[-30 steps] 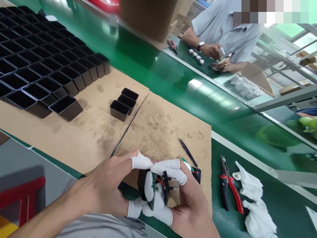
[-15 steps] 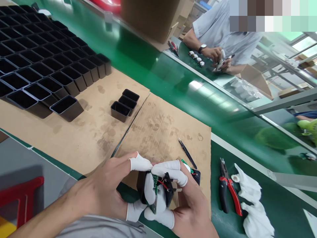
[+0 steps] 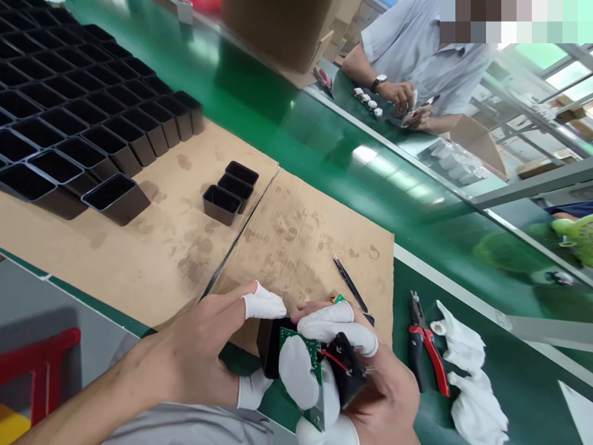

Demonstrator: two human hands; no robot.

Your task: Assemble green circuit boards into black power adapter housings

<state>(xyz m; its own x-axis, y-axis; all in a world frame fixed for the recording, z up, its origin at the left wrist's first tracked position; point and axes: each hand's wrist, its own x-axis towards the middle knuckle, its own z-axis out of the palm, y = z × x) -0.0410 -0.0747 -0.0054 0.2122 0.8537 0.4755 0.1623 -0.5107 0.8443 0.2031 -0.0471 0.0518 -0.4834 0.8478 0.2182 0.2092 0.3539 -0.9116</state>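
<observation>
My left hand and my right hand, both with white finger cots, grip one small assembly at the near edge of the cardboard. The left fingers hold a black plastic housing. The right fingers pinch a green circuit board joined by a red wire to a black plug part with metal pins. The board is tilted and sits just outside the housing's mouth.
Black tweezers lie on the cardboard sheet. Red-handled pliers and white gloves rest on the green bench at right. Several empty black housings fill the left; three stand apart. Another person's hands work across the conveyor.
My right hand has drawn the circuit board and plug part down and to the right, tilting them out from the housing. The left hand has stayed put.
</observation>
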